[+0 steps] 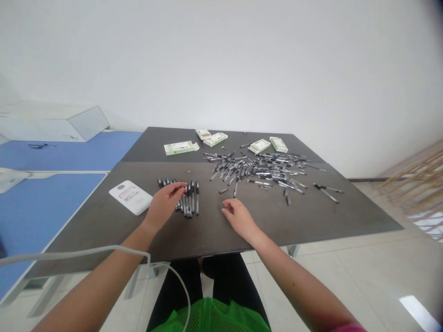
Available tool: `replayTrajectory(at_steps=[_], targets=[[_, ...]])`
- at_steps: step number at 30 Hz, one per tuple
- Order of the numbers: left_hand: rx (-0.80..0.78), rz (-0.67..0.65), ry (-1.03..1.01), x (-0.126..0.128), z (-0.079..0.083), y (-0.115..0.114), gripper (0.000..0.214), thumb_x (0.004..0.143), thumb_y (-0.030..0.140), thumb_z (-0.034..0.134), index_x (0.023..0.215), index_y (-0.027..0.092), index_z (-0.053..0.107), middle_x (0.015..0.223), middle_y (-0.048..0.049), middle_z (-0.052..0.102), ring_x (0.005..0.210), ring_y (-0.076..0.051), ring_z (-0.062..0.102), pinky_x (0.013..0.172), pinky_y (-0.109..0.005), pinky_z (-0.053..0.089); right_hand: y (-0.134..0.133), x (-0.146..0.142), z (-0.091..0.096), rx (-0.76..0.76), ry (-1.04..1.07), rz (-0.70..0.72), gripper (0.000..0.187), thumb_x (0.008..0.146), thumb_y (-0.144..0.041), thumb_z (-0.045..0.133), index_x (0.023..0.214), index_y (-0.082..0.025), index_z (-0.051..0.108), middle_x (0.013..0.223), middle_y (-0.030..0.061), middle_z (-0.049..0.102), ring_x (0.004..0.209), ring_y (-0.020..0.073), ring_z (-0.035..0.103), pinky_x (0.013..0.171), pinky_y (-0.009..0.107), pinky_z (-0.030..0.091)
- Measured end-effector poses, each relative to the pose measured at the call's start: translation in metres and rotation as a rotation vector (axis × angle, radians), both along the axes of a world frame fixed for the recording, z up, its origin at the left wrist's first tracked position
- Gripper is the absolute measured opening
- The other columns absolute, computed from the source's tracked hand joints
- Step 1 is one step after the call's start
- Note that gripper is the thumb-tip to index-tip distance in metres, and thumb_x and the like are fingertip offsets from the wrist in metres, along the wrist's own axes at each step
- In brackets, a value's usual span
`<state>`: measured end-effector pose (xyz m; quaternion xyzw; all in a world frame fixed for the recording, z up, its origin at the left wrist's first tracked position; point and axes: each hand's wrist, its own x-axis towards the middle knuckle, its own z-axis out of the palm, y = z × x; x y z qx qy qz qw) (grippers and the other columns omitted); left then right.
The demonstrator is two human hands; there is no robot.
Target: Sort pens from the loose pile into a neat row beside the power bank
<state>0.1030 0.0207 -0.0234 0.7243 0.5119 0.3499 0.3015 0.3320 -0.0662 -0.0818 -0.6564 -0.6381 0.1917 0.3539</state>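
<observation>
My left hand [164,201] reaches over a row of pens [193,198] lying side by side on the table. Its fingers are stretched out, with the tips at the upper ends of the pens, and the hand hides part of the row. The pens have clear barrels and black caps or grips. To the right, my right hand [239,217] hovers near the table with its fingers loosely curved, thumb and forefinger apart, nothing visible between them. A loose pen [236,188] points towards it from the large scattered pile of pens [268,168].
A white card-like packet [131,197] lies left of the row. Green-and-white boxes [180,147] stand along the back of the dark table [207,235]. Crossed pens [325,189] lie far right. A pale cable [104,249] crosses in front of my left forearm.
</observation>
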Motion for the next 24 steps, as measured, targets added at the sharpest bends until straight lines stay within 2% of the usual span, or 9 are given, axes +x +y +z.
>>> replayTrajectory(at_steps=[4,7,11,15,19,24], targets=[[0.069,-0.176,0.096,0.039,0.000,0.019,0.036,0.082,0.039,0.047,0.106,0.018,0.065,0.093,-0.0057,0.071,0.083,-0.020,0.065,0.081,-0.030,0.048,-0.025,0.063,0.000,0.019,-0.044,-0.244,0.021,0.081,-0.026,0.048,0.091,-0.019,0.065,0.089,0.0057,0.066,0.080,0.0185,0.059,0.077,0.032,0.044],[0.160,-0.258,0.249,0.081,-0.001,0.029,0.033,0.084,0.036,0.045,0.098,0.018,0.069,0.094,-0.0066,0.071,0.087,-0.021,0.064,0.082,-0.030,0.047,-0.035,0.097,0.007,-0.045,-0.103,-0.381,0.022,0.081,-0.029,0.047,0.087,-0.021,0.067,0.084,0.0048,0.068,0.079,0.0201,0.060,0.073,0.032,0.043],[0.166,-0.333,0.624,0.139,-0.006,0.028,0.035,0.086,0.035,0.042,0.087,0.017,0.072,0.094,-0.0111,0.071,0.091,-0.022,0.063,0.080,-0.029,0.046,-0.038,0.110,0.016,-0.055,-0.113,-0.436,0.023,0.081,-0.031,0.047,0.086,-0.021,0.067,0.083,0.0044,0.069,0.077,0.0203,0.061,0.069,0.031,0.042],[0.105,-0.340,0.790,0.178,-0.017,0.020,0.038,0.083,0.039,0.048,0.087,0.010,0.071,0.095,-0.0217,0.069,0.094,-0.030,0.064,0.079,-0.036,0.047,-0.038,0.102,0.017,-0.045,-0.070,-0.404,0.023,0.081,-0.030,0.046,0.084,-0.021,0.068,0.083,0.0037,0.069,0.077,0.0195,0.061,0.070,0.030,0.042],[0.020,-0.356,0.862,0.191,-0.023,0.018,0.030,0.078,0.029,0.051,0.089,0.008,0.071,0.097,-0.0241,0.068,0.094,-0.031,0.065,0.076,-0.035,0.048,-0.040,0.099,0.017,-0.047,-0.028,-0.380,0.023,0.081,-0.029,0.046,0.082,-0.021,0.068,0.083,0.0035,0.069,0.078,0.0193,0.061,0.071,0.030,0.041],[-0.042,-0.398,0.873,0.168,-0.011,0.016,0.032,0.077,0.032,0.047,0.080,0.011,0.071,0.089,-0.0206,0.070,0.085,-0.028,0.066,0.067,-0.031,0.046,-0.045,0.096,0.018,-0.043,0.087,-0.358,0.023,0.080,-0.032,0.049,0.080,-0.021,0.069,0.077,0.0024,0.069,0.075,0.0185,0.061,0.069,0.029,0.041]])
